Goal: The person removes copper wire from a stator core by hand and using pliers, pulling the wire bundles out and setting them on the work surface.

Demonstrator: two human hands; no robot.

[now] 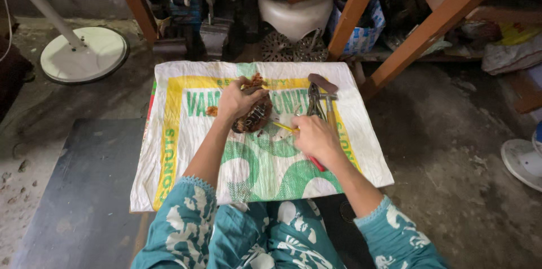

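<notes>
My left hand (pixel 240 99) lies over a dark, rusty part (pixel 253 116) on the sack (pixel 186 156), fingers curled around its upper end and holding it down. The part's long axis runs from upper right to lower left, slanting toward me. My right hand (pixel 316 136) is just to its right, fingers closed on a thin tool (pixel 284 127) with a yellow shaft; a red end (pixel 317 163) shows below my palm. The shaft points left and slightly up, its tip near the part's right flank; whether it touches I cannot tell. So the part lies to the left of my right fingers, and the left hand is the nearer one, already on it.

Just beyond my right hand, pliers (pixel 314 99) and a hammer (pixel 329 105) lie side by side, handles toward me.

The sack is a flat white woven bag with a yellow border band and green lettering and curved green shapes. Behind a wooden leg (pixel 355 6) stands a blue-and-white printed bag (pixel 367 35). A white round fan base (pixel 84 54) sits on the floor far left.
</notes>
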